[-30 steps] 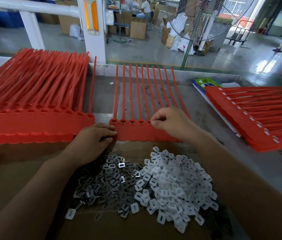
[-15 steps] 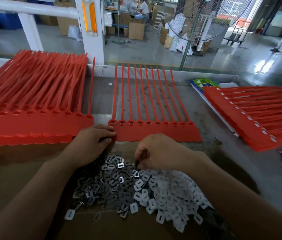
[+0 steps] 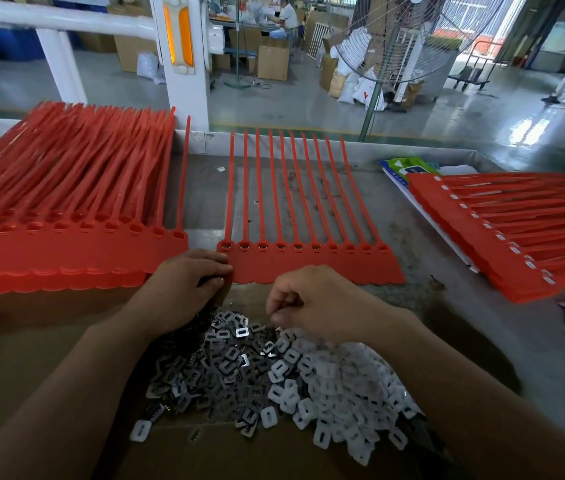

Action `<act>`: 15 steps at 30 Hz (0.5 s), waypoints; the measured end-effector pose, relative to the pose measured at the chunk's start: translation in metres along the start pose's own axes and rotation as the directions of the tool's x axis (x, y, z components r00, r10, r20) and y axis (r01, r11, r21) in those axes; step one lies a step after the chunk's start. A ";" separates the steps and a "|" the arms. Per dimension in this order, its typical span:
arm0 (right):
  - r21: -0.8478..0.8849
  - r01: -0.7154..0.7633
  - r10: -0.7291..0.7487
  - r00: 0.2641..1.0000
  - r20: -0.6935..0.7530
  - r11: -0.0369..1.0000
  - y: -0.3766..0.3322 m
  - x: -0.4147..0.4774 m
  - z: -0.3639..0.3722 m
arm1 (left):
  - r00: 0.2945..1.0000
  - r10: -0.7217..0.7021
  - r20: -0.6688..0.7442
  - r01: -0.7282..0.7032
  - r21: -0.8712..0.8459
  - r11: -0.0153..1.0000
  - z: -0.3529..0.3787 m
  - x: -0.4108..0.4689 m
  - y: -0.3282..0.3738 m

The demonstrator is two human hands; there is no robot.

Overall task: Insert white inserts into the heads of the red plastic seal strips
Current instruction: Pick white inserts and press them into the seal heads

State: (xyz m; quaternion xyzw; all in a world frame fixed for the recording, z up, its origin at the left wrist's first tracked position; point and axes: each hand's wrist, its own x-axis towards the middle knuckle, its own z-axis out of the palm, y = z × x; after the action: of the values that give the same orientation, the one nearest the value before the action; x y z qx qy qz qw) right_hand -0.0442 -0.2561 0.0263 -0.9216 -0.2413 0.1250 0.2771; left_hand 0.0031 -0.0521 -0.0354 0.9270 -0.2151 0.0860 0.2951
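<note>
A red sheet of joined seal strips [image 3: 326,265] lies flat mid-table, heads toward me, tails pointing away. Several heads on its left side carry small inserts. My left hand [image 3: 184,285] grips the sheet's near left corner. In front of me lie a heap of white inserts [image 3: 339,389] and a heap of grey metal inserts [image 3: 211,368]. My right hand [image 3: 315,303] hovers where the two heaps meet, its fingers curled and its thumb and forefinger pinched together. The piece they pinch is hidden.
A thick stack of red strip sheets [image 3: 66,216] sits at the left. Another stack [image 3: 516,230] lies angled at the right on papers [image 3: 409,168]. The inserts rest on brown cardboard [image 3: 31,358]. A white rail [image 3: 184,64] and a fan stand beyond the table.
My right hand left the strip heads, dropped to the insert heaps, and now sits slightly raised with pinched fingers. My left hand has kept its grip on the sheet corner.
</note>
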 end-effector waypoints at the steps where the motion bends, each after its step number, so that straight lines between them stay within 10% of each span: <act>1: 0.011 0.002 -0.002 1.000 -0.010 1.000 0.001 0.000 0.000 | 1.000 0.000 0.001 0.000 0.003 1.000 0.000 0.000 0.000; 15: 0.127 -0.039 0.067 0.972 -0.224 0.991 0.021 0.000 -0.017 | 1.000 -0.013 0.008 0.013 -0.015 1.000 -0.001 -0.001 0.001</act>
State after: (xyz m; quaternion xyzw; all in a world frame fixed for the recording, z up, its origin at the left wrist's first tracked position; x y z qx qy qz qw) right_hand -0.0302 -0.2786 0.0279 -0.9174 -0.1751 0.0403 0.3552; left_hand 0.0016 -0.0514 -0.0346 0.9264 -0.2109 0.0786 0.3019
